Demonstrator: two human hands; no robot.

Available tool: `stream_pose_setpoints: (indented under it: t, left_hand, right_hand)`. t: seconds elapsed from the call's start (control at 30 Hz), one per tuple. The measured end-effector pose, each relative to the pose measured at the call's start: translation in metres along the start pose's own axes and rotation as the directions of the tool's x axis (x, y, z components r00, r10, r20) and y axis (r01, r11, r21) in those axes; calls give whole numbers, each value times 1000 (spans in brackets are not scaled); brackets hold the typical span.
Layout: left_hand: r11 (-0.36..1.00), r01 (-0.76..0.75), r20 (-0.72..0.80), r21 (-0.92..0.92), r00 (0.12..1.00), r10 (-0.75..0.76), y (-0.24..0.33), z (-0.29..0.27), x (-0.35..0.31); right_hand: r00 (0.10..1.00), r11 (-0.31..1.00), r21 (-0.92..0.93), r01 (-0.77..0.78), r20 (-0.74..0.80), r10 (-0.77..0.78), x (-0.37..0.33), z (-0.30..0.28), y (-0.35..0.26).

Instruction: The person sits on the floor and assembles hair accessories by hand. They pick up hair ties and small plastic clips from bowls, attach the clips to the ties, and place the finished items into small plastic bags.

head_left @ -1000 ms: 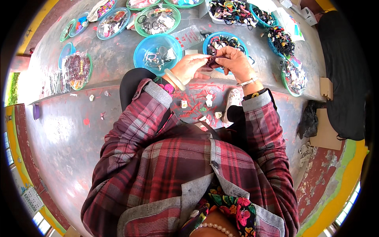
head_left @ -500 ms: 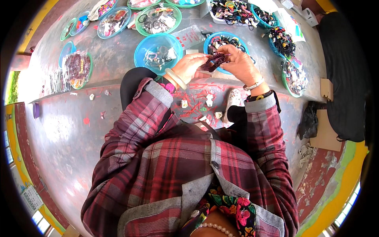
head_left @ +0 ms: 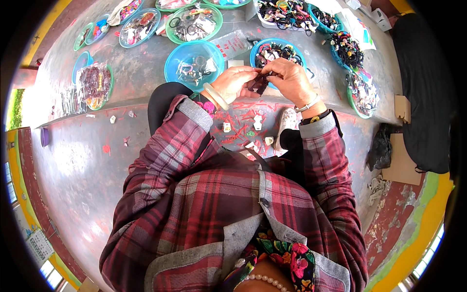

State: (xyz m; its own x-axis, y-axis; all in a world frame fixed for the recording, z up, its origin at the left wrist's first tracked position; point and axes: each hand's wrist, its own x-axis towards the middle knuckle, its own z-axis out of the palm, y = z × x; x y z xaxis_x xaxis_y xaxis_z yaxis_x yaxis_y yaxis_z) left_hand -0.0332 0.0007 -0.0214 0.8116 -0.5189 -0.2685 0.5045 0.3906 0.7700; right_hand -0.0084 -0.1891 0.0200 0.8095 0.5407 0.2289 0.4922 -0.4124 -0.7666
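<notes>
My left hand [head_left: 234, 83] and my right hand [head_left: 294, 82] meet in front of me, over the edge of the raised floor. Between them is a dark maroon gathered hair scrunchie [head_left: 259, 84], partly covered by fingers. My left hand pinches its left side from beneath. The right fingertips are closed together on its upper part. Just beyond my right hand stands a blue basin [head_left: 253, 54] of mostly dark hair ties. Left of it, a second blue basin [head_left: 169, 73] holds clear bags and small dark bands.
A green basin [head_left: 170, 36] of bagged bands lies farther off. More basins and a white tray [head_left: 265, 22] of hair ties ring the far side. Red scraps [head_left: 237, 127] and small white pieces litter the lower floor near my shoe [head_left: 287, 121]. A bag-filled basin [head_left: 111, 87] stands left.
The scrunchie has turned and bunched up lower between my hands. My right hand has moved slightly left and down, closer to my left fingers.
</notes>
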Motion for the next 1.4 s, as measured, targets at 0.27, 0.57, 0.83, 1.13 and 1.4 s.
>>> stream_pose_setpoints:
  t: [0.27,0.57,0.83,1.13,1.4]
  left_hand:
    - [992,8,-16,124,1000,-7,9,7,-7]
    - [969,-102,-89,225,988,125,8,10,-6]
    - [941,-193,-53,277,975,216,3,5,-3]
    - [963,-188,-67,191,977,204,-1,3,-3]
    - [991,-120,-35,-66,992,118,-2,-4,3]
  right_hand:
    - [999,995,-94,42,-23,-44,1,7,-6]
    - [970,910,-379,169,-101,-222,2,9,-6]
    - [962,920,-325,221,-80,-260,3,10,-7]
    - [997,984,-166,61,46,-55,4,16,-5]
    - [984,985,-127,119,-116,-134,5,18,6]
